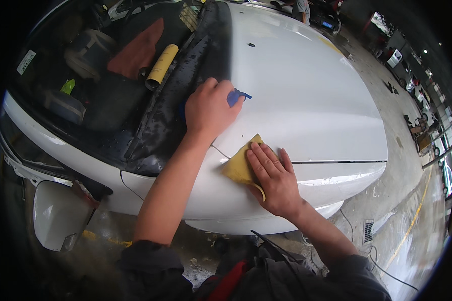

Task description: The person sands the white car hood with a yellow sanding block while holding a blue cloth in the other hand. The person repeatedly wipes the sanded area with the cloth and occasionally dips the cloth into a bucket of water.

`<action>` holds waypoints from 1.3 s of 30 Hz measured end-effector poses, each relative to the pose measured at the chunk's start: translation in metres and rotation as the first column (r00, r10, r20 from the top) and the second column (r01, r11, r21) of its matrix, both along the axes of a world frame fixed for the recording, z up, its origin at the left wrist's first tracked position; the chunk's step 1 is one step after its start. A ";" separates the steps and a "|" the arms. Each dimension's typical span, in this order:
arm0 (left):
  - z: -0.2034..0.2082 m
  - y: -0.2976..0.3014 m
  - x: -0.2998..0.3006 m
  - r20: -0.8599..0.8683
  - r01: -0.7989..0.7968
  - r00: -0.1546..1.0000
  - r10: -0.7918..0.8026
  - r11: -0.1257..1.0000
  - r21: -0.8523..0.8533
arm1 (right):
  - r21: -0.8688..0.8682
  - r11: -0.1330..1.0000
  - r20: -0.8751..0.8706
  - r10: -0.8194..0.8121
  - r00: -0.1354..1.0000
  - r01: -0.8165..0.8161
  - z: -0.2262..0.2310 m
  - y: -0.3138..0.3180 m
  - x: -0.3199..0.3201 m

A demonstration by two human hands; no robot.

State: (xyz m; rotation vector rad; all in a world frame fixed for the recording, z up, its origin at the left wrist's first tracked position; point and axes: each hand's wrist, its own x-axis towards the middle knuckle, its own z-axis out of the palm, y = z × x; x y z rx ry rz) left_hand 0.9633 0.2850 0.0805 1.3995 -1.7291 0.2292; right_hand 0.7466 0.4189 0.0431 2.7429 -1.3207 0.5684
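My left hand (213,108) is closed around a bunched blue cloth (242,94), of which only some edges show past the fingers. It rests where the white hood (306,90) meets the dark strip below the windshield. Nearer to me, my right hand (275,183) lies with its fingers nearly flat on a folded yellow sheet of sandpaper (238,168), pressing it on the white fender (211,193). One edge of the sheet curls up beside the palm. Just right of that hand runs the dark seam between hood and fender.
On the windshield base (135,125) lies a yellow tube (161,66). A white side mirror (58,215) sticks out at lower left. A dark cable (394,271) and a drain grate (368,231) are on the floor at right. Another person (301,9) stands beyond the hood.
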 end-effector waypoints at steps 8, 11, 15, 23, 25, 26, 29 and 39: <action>0.001 0.006 -0.004 -0.007 0.001 1.000 -0.001 0.999 0.041 | 0.015 0.999 0.054 -0.032 0.998 0.032 0.003 -0.012 0.001; 0.001 0.000 -0.008 0.065 -0.027 0.998 0.025 0.999 0.030 | 0.028 0.998 0.095 -0.049 0.994 0.047 0.004 -0.019 0.009; -0.003 0.002 -0.010 0.063 -0.004 0.998 0.005 1.000 -0.019 | 0.010 1.000 0.155 0.007 0.988 -0.009 0.009 -0.042 0.014; 0.001 0.003 -0.014 0.131 -0.033 0.991 0.033 0.999 -0.004 | -0.026 1.000 0.151 0.017 0.988 -0.014 0.012 -0.050 0.012; -0.004 0.008 -0.010 0.137 -0.047 0.990 0.043 0.998 0.028 | 0.016 0.999 0.164 0.028 0.986 -0.031 0.005 -0.035 0.003; -0.005 0.008 -0.008 0.141 -0.062 0.988 0.057 0.998 0.033 | -0.014 1.000 0.133 0.014 0.991 -0.012 0.000 -0.021 -0.002; -0.002 0.005 -0.011 0.128 -0.068 0.990 0.062 0.997 0.042 | -0.053 0.998 0.087 -0.014 0.996 0.018 -0.002 -0.018 0.002; -0.002 0.001 -0.009 0.039 0.036 0.999 -0.037 0.999 0.041 | -0.049 0.999 0.115 0.016 0.993 -0.010 0.004 -0.034 0.004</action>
